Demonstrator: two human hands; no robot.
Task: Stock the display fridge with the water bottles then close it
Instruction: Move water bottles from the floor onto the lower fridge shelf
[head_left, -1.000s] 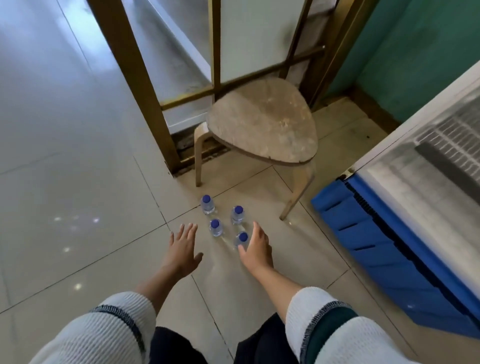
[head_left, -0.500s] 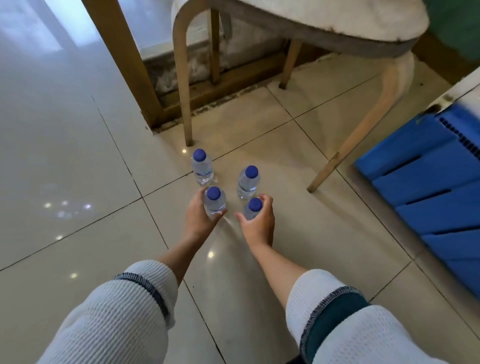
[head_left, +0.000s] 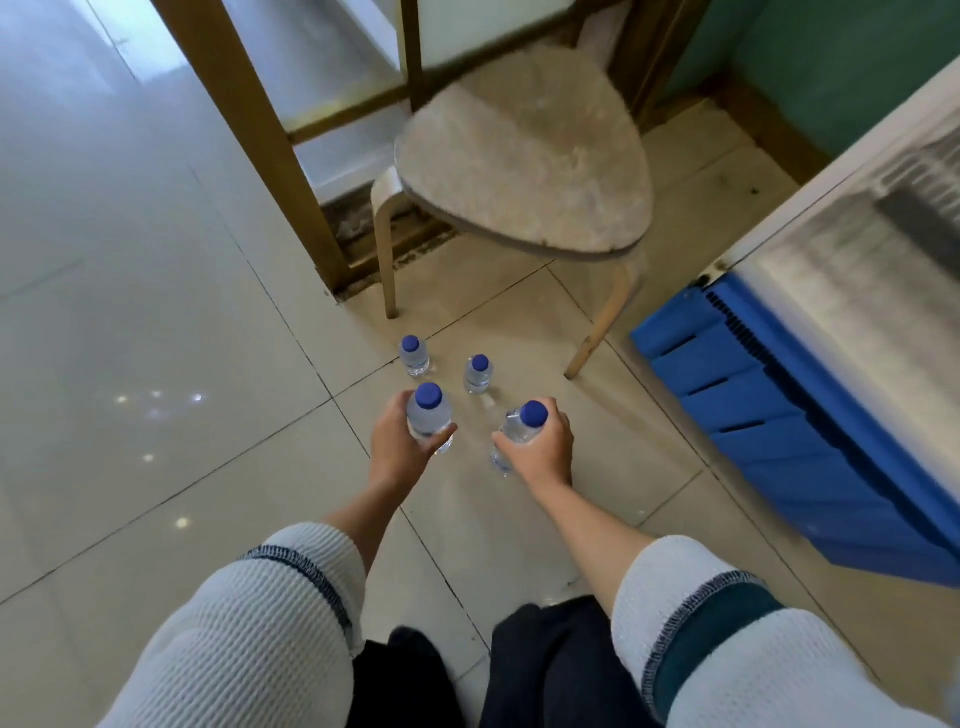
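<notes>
My left hand (head_left: 397, 449) grips a small clear water bottle with a blue cap (head_left: 428, 410), held upright above the tiled floor. A second such bottle (head_left: 519, 428) is in my right hand (head_left: 540, 449), tilted left. Two more blue-capped bottles stand on the floor just beyond my hands, one on the left (head_left: 414, 355) and one on the right (head_left: 478, 373). The display fridge (head_left: 857, 291) fills the right side, with a glass front, white frame and blue base grille.
A worn wooden stool (head_left: 524, 166) stands right behind the bottles, its legs close to them. A wooden door frame (head_left: 249, 135) rises at the back left. Glossy tiled floor (head_left: 130, 312) spreads to the left. A teal wall (head_left: 831, 57) is at the back right.
Both hands closed on the two nearest bottles and lifted them off the floor. The view rose and pulled back, so the stool top and the fridge glass show again.
</notes>
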